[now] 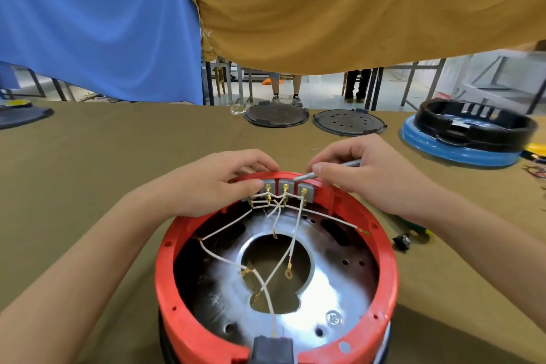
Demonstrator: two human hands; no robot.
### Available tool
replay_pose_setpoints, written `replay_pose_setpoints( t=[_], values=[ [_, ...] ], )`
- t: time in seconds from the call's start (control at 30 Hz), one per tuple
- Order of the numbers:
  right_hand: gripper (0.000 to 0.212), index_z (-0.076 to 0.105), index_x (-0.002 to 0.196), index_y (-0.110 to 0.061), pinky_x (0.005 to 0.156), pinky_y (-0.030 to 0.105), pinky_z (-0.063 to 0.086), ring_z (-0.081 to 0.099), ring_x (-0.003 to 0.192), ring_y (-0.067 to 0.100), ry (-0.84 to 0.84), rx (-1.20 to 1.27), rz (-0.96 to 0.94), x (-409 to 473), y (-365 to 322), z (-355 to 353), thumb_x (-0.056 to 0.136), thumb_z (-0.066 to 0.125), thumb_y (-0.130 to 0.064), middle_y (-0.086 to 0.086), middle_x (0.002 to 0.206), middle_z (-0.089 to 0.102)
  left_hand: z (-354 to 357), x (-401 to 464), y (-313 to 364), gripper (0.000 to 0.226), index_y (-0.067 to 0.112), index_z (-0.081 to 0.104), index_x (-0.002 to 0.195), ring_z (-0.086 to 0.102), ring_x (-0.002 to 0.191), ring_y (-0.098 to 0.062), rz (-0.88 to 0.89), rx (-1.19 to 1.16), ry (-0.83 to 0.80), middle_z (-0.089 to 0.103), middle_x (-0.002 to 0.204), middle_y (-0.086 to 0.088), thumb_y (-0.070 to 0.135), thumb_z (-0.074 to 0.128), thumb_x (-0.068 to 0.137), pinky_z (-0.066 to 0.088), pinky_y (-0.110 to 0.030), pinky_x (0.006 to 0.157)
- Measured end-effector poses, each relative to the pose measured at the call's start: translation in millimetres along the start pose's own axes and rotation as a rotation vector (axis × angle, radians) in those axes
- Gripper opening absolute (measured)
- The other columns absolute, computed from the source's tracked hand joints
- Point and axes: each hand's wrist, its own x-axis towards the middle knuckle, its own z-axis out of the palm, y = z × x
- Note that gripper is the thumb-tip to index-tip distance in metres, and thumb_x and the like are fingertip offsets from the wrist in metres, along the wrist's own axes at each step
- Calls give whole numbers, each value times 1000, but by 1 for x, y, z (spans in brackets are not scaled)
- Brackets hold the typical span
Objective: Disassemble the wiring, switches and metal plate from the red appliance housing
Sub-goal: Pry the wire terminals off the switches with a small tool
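Gripped slim metal tool (pixel 331 168) in right hand (pixel 366 174), steadied grey switches (pixel 285 186) on red housing (pixel 177 245) rim with left hand (pixel 206 186); wiring (pixel 280 239), metal plate (pixel 325 289) seemingly all still installed.

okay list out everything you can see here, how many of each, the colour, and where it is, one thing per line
housing: one, red, round, near centre of the table
switches: three, grey, in a row on the housing's far wall
wires: several, white with brass ends, running from the switches across the inside
metal plate: one, silver, with a centre hole, inside the housing
screw: one, silver, on the plate, near right
table: one, tan cover
round lids: two, dark, far edge of the table
ring: one, black, on a blue base, far right
cloths: two, blue and tan, hanging behind the table
tool: one, silver, tip at the switches
left hand: on the left switch and rim
right hand: holds the tool
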Motion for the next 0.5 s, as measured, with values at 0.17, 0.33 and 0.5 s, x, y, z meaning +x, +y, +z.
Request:
replay_pose_setpoints(
  t=[0.17, 0.33, 0.5],
  values=[
    [10, 77, 81, -20, 50, 13, 40, 50, 50, 2, 16, 37, -55, 0, 0, -8, 87, 74, -27, -4, 62, 65, 10, 0, 14, 23, 41, 55, 118, 55, 109, 0, 122, 153, -3, 52, 118, 23, 36, 60, 95, 46, -33, 98],
    [30, 70, 83, -9, 51, 23, 48, 58, 48, 15, 96, 67, -66, 4, 6, -8, 92, 64, -38, -1, 61, 65, 15, 1, 15, 22, 42, 58, 113, 55, 105, -2, 108, 197, -24, 45, 119, 21, 26, 55, 99, 45, -35, 97],
    [30, 64, 83, -12, 54, 35, 59, 66, 51, 15, 136, -13, -100, 1, 6, -1, 94, 60, -39, -3, 66, 71, 9, 6, 21, 21, 47, 61, 110, 52, 107, -1, 77, 209, -101, 43, 119, 18, 29, 54, 99, 42, -30, 100]
  ],
)
